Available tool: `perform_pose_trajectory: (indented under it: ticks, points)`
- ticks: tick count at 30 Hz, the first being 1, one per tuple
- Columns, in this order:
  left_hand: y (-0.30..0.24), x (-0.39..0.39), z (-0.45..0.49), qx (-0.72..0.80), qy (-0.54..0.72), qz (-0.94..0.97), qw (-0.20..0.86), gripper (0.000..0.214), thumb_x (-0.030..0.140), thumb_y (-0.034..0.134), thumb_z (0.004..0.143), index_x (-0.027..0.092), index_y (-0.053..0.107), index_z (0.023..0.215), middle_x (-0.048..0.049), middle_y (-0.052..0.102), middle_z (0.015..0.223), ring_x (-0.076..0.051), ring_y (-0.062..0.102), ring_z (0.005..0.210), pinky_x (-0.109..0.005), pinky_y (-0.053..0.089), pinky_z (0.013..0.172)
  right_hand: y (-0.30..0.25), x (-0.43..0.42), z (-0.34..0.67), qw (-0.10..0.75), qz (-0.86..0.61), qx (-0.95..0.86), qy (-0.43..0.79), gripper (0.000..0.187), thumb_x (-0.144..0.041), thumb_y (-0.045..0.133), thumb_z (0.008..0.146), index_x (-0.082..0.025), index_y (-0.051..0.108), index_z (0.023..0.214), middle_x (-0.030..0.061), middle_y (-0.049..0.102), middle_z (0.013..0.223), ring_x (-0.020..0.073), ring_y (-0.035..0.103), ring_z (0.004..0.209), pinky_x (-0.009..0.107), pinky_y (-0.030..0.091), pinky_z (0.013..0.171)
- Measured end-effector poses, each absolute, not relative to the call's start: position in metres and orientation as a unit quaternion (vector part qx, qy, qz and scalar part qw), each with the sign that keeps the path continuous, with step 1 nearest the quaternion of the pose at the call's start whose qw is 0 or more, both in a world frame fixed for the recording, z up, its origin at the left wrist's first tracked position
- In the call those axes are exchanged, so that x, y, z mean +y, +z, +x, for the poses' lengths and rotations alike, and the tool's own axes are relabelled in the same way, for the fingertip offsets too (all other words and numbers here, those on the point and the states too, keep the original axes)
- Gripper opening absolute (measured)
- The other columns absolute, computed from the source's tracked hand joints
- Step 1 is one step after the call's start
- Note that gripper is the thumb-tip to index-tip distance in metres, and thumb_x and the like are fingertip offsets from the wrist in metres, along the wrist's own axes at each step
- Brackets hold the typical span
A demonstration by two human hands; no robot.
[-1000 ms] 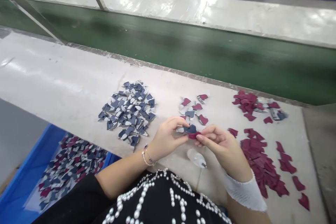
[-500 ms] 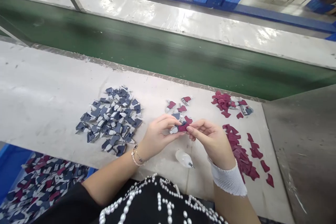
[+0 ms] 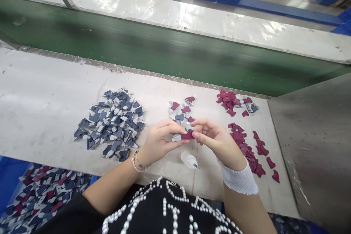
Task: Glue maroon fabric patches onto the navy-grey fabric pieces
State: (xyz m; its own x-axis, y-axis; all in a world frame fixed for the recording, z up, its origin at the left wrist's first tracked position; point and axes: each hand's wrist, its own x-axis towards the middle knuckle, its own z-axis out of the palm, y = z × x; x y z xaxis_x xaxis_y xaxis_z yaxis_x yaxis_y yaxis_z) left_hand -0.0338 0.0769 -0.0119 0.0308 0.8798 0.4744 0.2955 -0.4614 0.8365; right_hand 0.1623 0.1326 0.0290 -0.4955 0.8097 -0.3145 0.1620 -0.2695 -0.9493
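Between my hands is a small grey-and-navy moulded piece with a maroon boot-shaped piece (image 3: 188, 135) against its face. My left hand (image 3: 163, 136) pinches it from the left between thumb and fingers. From the right, my right hand (image 3: 212, 137) presses its thumb on the maroon end, fingers curled behind. Just beyond lie several grey pieces with maroon faces (image 3: 185, 109) and one navy-faced piece (image 3: 179, 117). Below my hands a small translucent bottle (image 3: 189, 160) with a dark thin tip lies on its side.
A heap of navy-and-grey pieces (image 3: 111, 122) lies to the left. Maroon pieces (image 3: 246, 151) are piled at right, with another maroon pile (image 3: 227, 99) behind. A green conveyor belt (image 3: 137, 53) runs beyond the table. A metal panel (image 3: 315, 146) stands right; a full blue bin (image 3: 11, 172) sits lower left.
The maroon piece has turned and now lies flatter along the grey-and-navy piece, between the same fingers. The whole view has shifted slightly.
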Motion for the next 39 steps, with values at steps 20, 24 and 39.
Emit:
perform_pose_trajectory:
  ticks: [20,24,39]
  points:
    - [-0.010,0.069,-0.027,0.390,0.625,0.613,0.286,0.028,0.018,0.083,0.072,0.021,0.071,0.097,-0.0018,0.071,0.089,-0.013,0.068,0.081,-0.024,0.060,0.075,0.051,0.095,0.148,0.251,-0.403,-0.760,0.444,0.014,-0.024,0.038,0.104,-0.026,0.049,0.112,-0.0021,0.060,0.090,0.0121,0.060,0.079,0.025,0.047,0.071]
    - [-0.012,0.065,-0.020,0.391,0.642,0.591,0.293,0.028,0.016,0.084,0.072,0.021,0.071,0.096,-0.0013,0.069,0.089,-0.013,0.068,0.083,-0.024,0.059,0.077,0.049,0.095,0.146,0.267,-0.397,-0.801,0.359,0.011,-0.020,0.039,0.102,-0.023,0.049,0.107,0.0005,0.060,0.089,0.0140,0.059,0.076,0.027,0.047,0.069]
    - [0.019,0.060,-0.026,0.449,0.446,0.511,0.581,0.012,0.026,0.075,0.082,0.016,0.067,0.083,-0.0035,0.074,0.079,-0.020,0.073,0.077,-0.029,0.062,0.068,0.057,0.109,0.157,0.151,-0.253,-0.941,0.164,0.020,-0.011,0.039,0.099,-0.011,0.059,0.102,0.0060,0.058,0.075,0.0203,0.048,0.070,0.032,0.040,0.058]
